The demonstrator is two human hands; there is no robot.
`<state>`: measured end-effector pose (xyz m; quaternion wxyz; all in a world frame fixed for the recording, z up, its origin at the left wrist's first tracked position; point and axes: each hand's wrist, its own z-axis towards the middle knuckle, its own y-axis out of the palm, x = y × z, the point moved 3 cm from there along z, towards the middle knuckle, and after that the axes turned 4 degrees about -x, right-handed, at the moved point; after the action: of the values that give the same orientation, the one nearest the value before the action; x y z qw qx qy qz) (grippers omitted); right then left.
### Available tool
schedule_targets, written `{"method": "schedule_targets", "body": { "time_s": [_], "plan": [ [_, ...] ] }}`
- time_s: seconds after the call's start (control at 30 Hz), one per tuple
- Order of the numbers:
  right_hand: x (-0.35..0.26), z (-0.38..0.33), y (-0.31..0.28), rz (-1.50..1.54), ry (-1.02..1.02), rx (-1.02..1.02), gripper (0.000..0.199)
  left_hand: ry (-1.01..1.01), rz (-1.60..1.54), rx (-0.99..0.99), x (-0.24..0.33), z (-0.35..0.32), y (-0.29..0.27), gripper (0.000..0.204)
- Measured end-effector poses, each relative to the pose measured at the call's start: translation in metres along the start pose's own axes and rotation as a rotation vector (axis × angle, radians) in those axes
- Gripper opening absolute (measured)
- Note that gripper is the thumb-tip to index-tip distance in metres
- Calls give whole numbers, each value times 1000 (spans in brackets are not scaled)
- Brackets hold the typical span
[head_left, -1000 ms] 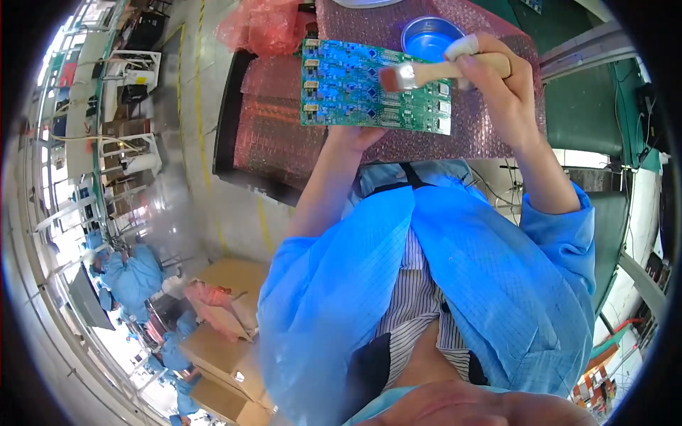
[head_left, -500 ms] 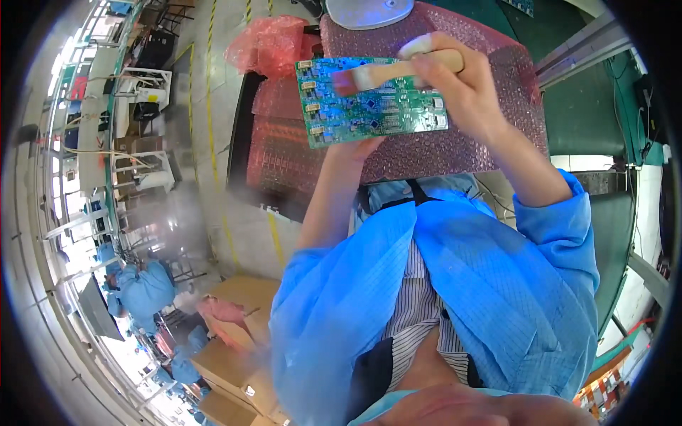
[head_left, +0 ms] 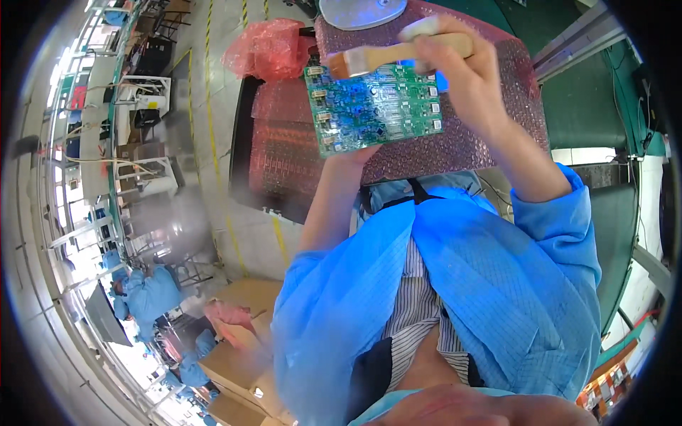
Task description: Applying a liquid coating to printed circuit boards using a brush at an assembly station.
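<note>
1. In the head view, grips a flat brush (head_left: 389, 55) in the right hand (head_left: 462, 67), with fingers wrapped tightly around the rear of the pale wooden handle. Bears a white cover (head_left: 420, 28) on one finger of that hand.
2. Points the reddish-brown bristles leftward, over the upper left corner of a green circuit board (head_left: 391, 110). Cannot tell contact from a small gap there.
3. Holds that board in the left hand (head_left: 353, 156), gripping from beneath at the lower edge. Hides most of the left fingers behind the board, so cannot tell their exact placing.
4. Tilts the board's populated face up toward the camera, with beige connectors along the left edge, silvery squares along the right and a blue glow across the parts between.
5. Raises both board and brush over a work surface spread with pinkish bubble wrap (head_left: 490, 117), just beyond the blue coat (head_left: 490, 263).
6. Shows a crumpled red plastic bundle (head_left: 266, 50) near the surface's far left corner, and a white rounded object (head_left: 362, 11) at its far edge.
7. Includes, to the left, a floor (head_left: 224, 156) with yellow lines, cardboard boxes (head_left: 238, 369) and a co-worker (head_left: 151, 295) in blue, well apart.
8. Includes, to the right, a green surface (head_left: 582, 117) beside a metal bar (head_left: 575, 44).
</note>
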<state>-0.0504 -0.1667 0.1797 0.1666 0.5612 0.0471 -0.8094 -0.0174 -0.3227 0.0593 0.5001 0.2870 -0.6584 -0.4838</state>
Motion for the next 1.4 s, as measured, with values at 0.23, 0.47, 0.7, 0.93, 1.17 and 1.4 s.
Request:
{"method": "schedule_targets", "body": {
  "time_s": [0.23, 0.47, 0.7, 0.93, 1.17, 1.4],
  "plan": [
    [2, 2, -18, -123, 2, 43, 18, -56, -64, -5, 4, -2, -23, 42],
    [7, -6, 11, 102, 39, 8, 19, -20, -9, -52, -2, 0, 0, 41],
    [13, -3, -6, -57, 63, 30, 18, -6, 98, -32, -1, -2, -13, 40],
    [8, -27, 21, 172, 124, -123, 16, 39, 175, -21, 1, -4, -14, 39],
    [15, -24, -11, 9, 108, 22, 16, 50, 118, 157, 10, -14, -24, 31],
    [17, -20, -8, -106, 15, -106, 16, 38, 111, 54, 14, -14, -17, 32]
  ]
}}
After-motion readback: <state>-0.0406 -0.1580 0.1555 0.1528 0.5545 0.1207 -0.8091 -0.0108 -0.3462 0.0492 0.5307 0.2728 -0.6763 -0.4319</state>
